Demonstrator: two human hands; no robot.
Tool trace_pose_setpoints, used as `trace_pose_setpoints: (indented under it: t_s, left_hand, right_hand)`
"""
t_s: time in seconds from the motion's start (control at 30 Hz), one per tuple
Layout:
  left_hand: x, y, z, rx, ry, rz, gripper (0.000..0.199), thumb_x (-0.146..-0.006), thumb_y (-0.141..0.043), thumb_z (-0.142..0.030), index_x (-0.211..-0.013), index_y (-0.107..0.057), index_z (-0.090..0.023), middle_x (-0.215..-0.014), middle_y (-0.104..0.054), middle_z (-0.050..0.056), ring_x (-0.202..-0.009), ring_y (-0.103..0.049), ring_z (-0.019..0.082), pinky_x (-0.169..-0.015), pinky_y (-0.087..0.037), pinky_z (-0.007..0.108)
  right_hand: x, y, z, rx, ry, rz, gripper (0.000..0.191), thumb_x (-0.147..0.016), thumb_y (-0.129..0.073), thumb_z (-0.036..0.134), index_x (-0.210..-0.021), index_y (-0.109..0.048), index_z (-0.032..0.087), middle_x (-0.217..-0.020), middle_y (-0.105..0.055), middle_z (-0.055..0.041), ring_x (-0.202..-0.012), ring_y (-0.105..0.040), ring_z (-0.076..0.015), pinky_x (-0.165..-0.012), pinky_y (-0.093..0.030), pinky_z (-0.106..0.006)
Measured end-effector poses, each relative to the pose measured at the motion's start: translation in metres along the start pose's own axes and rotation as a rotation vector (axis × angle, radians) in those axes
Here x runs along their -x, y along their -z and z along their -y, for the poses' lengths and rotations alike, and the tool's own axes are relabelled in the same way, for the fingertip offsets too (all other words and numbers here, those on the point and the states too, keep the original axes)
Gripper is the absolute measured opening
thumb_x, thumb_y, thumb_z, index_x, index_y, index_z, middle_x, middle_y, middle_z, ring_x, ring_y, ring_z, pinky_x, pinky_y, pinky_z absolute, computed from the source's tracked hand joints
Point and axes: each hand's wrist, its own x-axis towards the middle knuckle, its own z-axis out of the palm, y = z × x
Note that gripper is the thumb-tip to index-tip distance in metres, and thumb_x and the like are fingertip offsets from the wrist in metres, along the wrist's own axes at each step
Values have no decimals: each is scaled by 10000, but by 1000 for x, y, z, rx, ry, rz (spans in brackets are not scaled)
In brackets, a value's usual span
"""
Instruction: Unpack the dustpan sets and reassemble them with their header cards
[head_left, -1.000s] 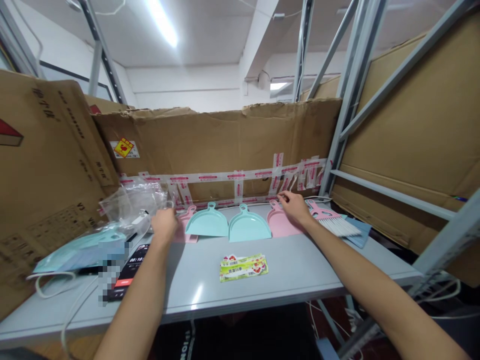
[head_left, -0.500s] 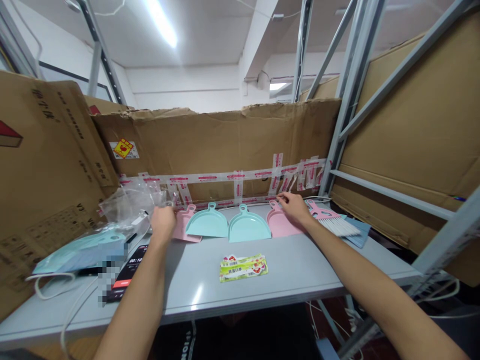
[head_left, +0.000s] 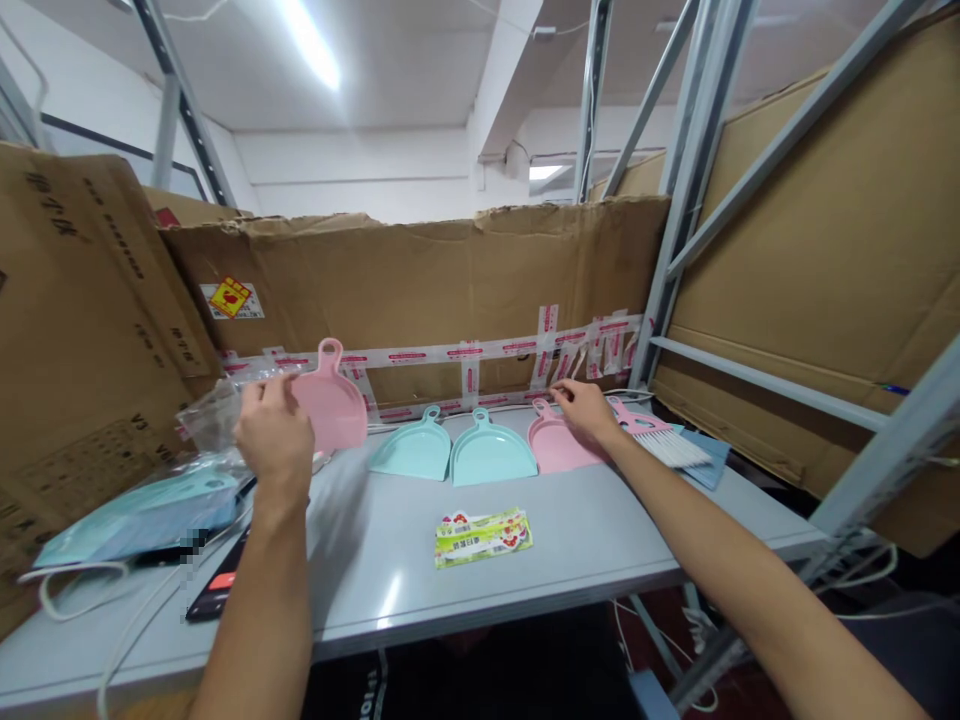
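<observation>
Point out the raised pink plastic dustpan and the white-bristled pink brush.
Raised pink plastic dustpan (head_left: pixel 334 408): head view, middle of its pan.
White-bristled pink brush (head_left: pixel 666 446): head view, on its bristles.

"How's the left pink dustpan (head_left: pixel 335 412) sitting?"
"It's being held above the table (head_left: pixel 592 525), its looped handle pointing up."
"And the right pink dustpan (head_left: pixel 550 446)?"
"It's lying on the table, handle pointing backward, right side hiding from view."

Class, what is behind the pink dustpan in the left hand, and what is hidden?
Behind the pink dustpan, gripped by the left hand, is brown cardboard with printed tape. Whatever the pan covers cannot be seen.
</observation>
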Motion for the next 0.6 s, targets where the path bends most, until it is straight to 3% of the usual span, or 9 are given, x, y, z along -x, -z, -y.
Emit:
trace_pose_setpoints:
  t_s: [0.07, 0.13, 0.2, 0.23, 0.3, 0.43, 0.6]
  left_hand:
    - [-2, -3, 1, 106, -33, -46, 414, -1099, -494, -197, -1422, -752, -224, -1425, -698, 137, -1300, -688, 390, -1178, -538, 564]
    - [-4, -16, 2, 227, -38, 14, 417, -1073, -513, -151, -1427, -733, -173, -1442, -711, 138, -1379, -654, 366, -1253, -485, 537]
    - [-1, -37, 1, 361, 43, 180, 418, -1049, -554, -160, -1429, -727, -132, -1447, -743, 155, -1354, -678, 326, -1244, -498, 499]
    - [2, -50, 0, 458, 135, 313, 440, -1037, -586, -185, -1456, -710, -130, -1468, -748, 167, -1282, -718, 303, -1188, -544, 479]
    - [14, -76, -6, 547, 170, 455, 450, -1015, -651, -314, -1423, -736, -146, -1359, -813, 163, -1096, -789, 266, -982, -640, 395]
    - [48, -116, -22, 840, 282, 666, 594, -846, -784, -511, -1310, -802, -141, -1261, -845, 164, -1083, -791, 293, -911, -630, 364]
    - [80, -135, -37, 915, 435, 753, 598, -753, -759, -394, -1304, -797, -164, -1254, -837, 149, -1032, -785, 284, -872, -628, 368]
  right_hand:
    - [-4, 8, -3, 33, -8, -25, 289, -1039, -641, 370, -1109, -869, 207, -928, -866, -84, -816, -756, -249, -825, -564, -338]
    - [-8, 19, -9, 93, -32, -55, 304, -1044, -628, 364, -1149, -867, 208, -979, -876, -97, -868, -773, -262, -850, -570, -346]
    - [-10, 32, -17, 215, -92, -90, 326, -1064, -608, 363, -1199, -862, 209, -1058, -880, -128, -943, -790, -281, -872, -573, -357]
    - [-10, 39, -22, 298, -135, -101, 333, -1073, -599, 356, -1213, -861, 204, -1090, -876, -151, -975, -793, -294, -877, -575, -366]
    - [-8, 51, -35, 472, -212, -100, 336, -1078, -593, 329, -1199, -868, 181, -1129, -862, -212, -1033, -793, -327, -886, -584, -393]
    - [-3, 65, -62, 658, -305, 16, 336, -1059, -653, 359, -1139, -887, 133, -1121, -840, -289, -1114, -786, -382, -898, -604, -434]
    - [-3, 62, -88, 670, -483, 203, 530, -1013, -718, 577, -1041, -889, 76, -985, -827, -297, -1005, -828, -385, -858, -614, -415]
